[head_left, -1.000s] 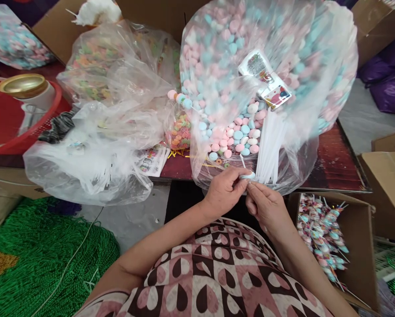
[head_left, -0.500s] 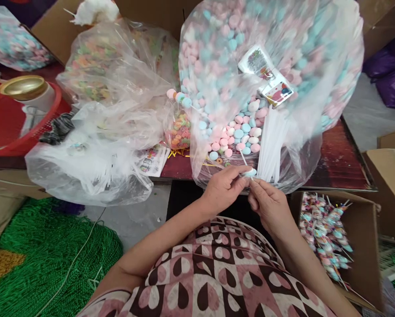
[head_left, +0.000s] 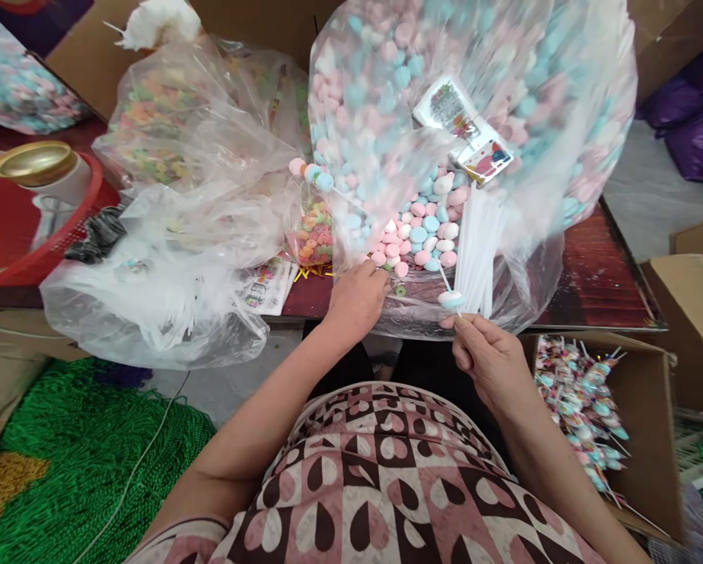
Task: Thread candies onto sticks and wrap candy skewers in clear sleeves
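Note:
My right hand (head_left: 486, 348) is closed in a pinch on a thin white stick. A white-and-blue marshmallow (head_left: 451, 299) is threaded on it, and the stick's upper end (head_left: 444, 274) sticks out above. My left hand (head_left: 360, 298) is at the front of the loose pink, blue and white marshmallows (head_left: 425, 231), its fingers bent down; what its fingertips hold, if anything, is hidden. One green gummy ring (head_left: 400, 290) lies just right of it. A bundle of white sticks (head_left: 477, 251) lies on the clear plastic, behind my right hand.
A large bag of marshmallows (head_left: 592, 133) fills the back. A small bag of gummy rings (head_left: 309, 235), a finished skewer (head_left: 310, 172) and a bag of white sticks (head_left: 157, 305) lie left. A box of wrapped skewers (head_left: 645, 439) stands lower right; a red basket (head_left: 96, 204) far left.
My left hand has let go of the marshmallow on the stick and moved left to the loose marshmallows. My right hand still holds the stick. An orange gummy ring is no longer visible.

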`<move>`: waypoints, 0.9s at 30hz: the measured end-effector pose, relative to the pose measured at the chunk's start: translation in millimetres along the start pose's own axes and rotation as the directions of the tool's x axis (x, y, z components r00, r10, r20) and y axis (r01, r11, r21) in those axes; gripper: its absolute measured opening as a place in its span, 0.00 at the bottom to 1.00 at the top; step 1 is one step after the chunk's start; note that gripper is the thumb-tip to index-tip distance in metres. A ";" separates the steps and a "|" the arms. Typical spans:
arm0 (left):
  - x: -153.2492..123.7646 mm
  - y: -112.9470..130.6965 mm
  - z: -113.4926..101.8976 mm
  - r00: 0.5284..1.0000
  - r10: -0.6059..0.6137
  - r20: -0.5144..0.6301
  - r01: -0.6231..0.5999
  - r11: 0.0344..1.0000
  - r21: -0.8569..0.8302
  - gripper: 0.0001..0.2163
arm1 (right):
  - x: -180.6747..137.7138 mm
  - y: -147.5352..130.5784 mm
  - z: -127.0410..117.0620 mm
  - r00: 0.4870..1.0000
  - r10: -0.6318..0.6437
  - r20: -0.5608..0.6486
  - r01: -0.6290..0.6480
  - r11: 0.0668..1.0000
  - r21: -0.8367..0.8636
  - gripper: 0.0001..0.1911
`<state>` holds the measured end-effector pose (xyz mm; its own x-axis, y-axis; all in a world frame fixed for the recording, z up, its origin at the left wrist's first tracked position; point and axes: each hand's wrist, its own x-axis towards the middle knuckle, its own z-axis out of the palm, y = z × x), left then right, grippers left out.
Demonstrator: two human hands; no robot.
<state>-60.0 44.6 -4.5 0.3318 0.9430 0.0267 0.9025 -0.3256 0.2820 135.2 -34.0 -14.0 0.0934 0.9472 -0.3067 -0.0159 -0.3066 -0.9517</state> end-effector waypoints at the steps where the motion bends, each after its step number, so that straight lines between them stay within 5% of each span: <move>1: -0.3 -0.2 -1.0 1.000 -0.008 -0.022 0.007 0.999 -0.053 0.09 | 0.1 0.7 0.2 1.000 0.000 0.006 0.000 1.000 0.002 0.14; 6: 4.1 4.7 -0.7 1.000 -0.007 0.029 0.015 0.955 -0.296 0.06 | 0.6 1.9 3.0 1.000 0.010 0.025 -0.011 0.999 0.040 0.15; 15: 2.7 18.3 7.2 0.991 0.119 0.063 -0.118 0.993 -0.021 0.10 | -1.3 7.9 -0.8 0.997 0.002 0.073 -0.002 1.000 0.000 0.15; 19: -2.7 13.1 9.2 1.000 0.010 -0.004 -0.011 0.963 -0.268 0.07 | -3.7 7.7 0.3 0.993 0.003 0.116 0.003 0.999 -0.048 0.16; 23: 1.9 8.8 9.9 0.971 -0.239 0.018 0.168 0.625 -0.762 0.05 | -8.4 2.0 4.0 0.984 0.012 0.180 0.008 0.994 -0.108 0.16; 27: 7.4 11.1 8.8 0.919 -0.353 0.173 0.262 0.220 -0.940 0.07 | -12.0 -4.3 8.8 0.971 0.029 0.237 0.018 0.981 -0.193 0.17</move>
<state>-45.1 47.3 -9.6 0.0340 0.9698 -0.2414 0.0269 0.2405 0.9703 125.4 -43.3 -6.3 -0.1455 0.9332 -0.3285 0.1779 -0.3020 -0.9366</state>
